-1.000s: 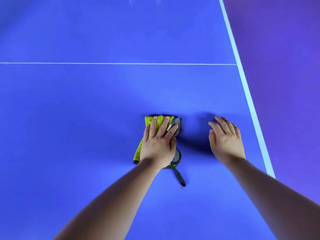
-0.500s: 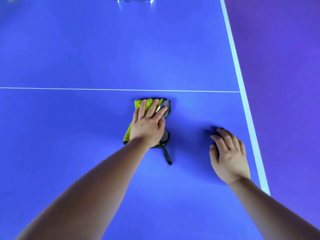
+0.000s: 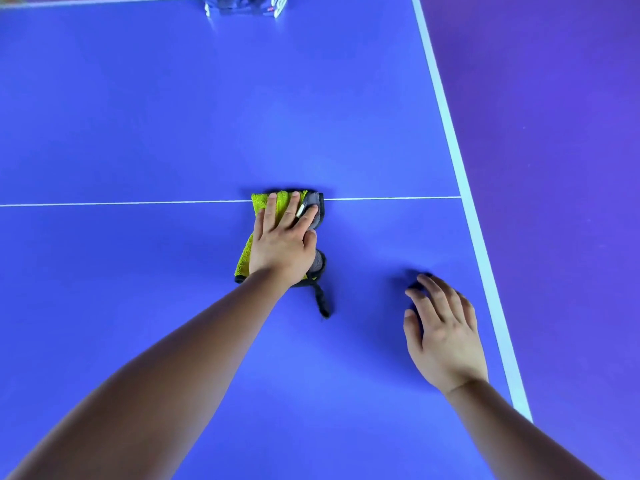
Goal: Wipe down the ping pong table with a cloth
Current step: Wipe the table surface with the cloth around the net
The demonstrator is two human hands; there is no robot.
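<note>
A folded yellow-green and grey cloth [image 3: 244, 261] lies on the blue ping pong table [image 3: 138, 116], its far edge over the white centre line [image 3: 104, 203]. My left hand [image 3: 282, 240] presses flat on the cloth with straight fingers. A dark strap of the cloth [image 3: 322, 301] trails toward me. My right hand [image 3: 445, 336] rests on the table surface to the right, fingers spread, holding nothing.
The white side line [image 3: 460, 174] marks the table's right edge, with purple floor [image 3: 554, 168] beyond. A blue-grey object [image 3: 242, 5] sits at the far end of the table near the top of the view.
My left hand has pushed the cloth forward, away from me, up to the centre line. My right hand has stayed near the right edge, now lying behind the cloth.
</note>
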